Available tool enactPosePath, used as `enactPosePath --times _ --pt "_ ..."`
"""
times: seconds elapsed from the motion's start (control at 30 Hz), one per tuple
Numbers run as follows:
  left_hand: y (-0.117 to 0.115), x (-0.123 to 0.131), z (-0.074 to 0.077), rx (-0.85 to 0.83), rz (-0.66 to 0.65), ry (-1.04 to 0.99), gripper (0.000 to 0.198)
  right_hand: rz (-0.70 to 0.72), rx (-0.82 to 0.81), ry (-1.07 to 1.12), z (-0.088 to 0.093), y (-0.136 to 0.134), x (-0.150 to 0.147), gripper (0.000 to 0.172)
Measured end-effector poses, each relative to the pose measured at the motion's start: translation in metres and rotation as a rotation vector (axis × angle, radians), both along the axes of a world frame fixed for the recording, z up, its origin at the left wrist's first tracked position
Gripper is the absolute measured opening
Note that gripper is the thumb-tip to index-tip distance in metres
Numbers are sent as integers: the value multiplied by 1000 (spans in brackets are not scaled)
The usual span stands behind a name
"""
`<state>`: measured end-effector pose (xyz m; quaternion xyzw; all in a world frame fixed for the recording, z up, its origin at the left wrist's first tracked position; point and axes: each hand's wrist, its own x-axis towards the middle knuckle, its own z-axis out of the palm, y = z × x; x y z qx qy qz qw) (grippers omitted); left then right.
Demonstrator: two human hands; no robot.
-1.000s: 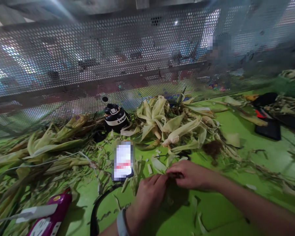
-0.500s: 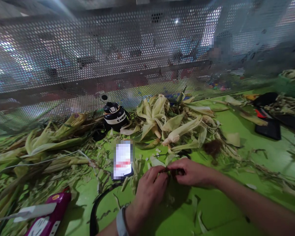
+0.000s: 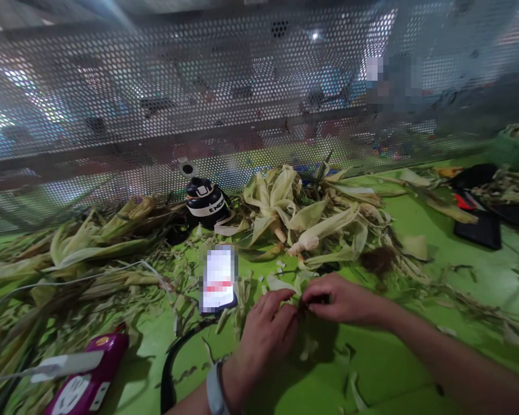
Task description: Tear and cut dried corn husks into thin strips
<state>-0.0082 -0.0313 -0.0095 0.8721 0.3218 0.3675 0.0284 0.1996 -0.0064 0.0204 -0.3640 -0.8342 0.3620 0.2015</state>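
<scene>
Low over the green table [image 3: 398, 380], my left hand [image 3: 268, 325] comes in from the bottom with its fingers bent and thumb side towards the right. My right hand [image 3: 346, 300] pinches thumb and fingers together just beside it. Whatever small piece lies between the fingertips is dark and too hidden to make out. Directly behind the fingertips lies a pale strip of corn husk [image 3: 281, 284]. A corn husk bundle [image 3: 324, 230] with a pale stub end rests farther back, against a larger opened bundle of husks [image 3: 270, 199].
Left of my hands is a lit phone [image 3: 218, 282], with a black strap [image 3: 168, 363] curving below it. A purple device [image 3: 90, 377] with a white cable lies front left. Behind stand a black bottle [image 3: 205, 202] and a perforated metal screen [image 3: 225, 86]. Husk scraps [image 3: 108, 253] cover the left side.
The fingertips of my two hands have drawn slightly apart; they met more closely before. The whole view has shifted a little, so things on the table appear slightly farther right.
</scene>
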Motion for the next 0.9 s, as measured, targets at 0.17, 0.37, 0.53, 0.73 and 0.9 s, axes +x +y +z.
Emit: enactPosePath --times 0.17,0.37,0.53,0.73,0.9 --pt "-1 1 -3 -93 -22 -23 10 -28 90 -34 7 -2 1 17" --pt "-1 3 12 -373 -20 -73 10 -10 42 -128 5 -3 1 14" --pt "1 5 14 -409 17 -44 12 14 16 -117 -1 -4 -1 15" --pt "2 8 8 -457 6 -36 11 -10 19 -159 -3 -4 -2 12" --pt "5 5 9 -527 -16 -86 8 -42 0 -200 -3 -2 0 12"
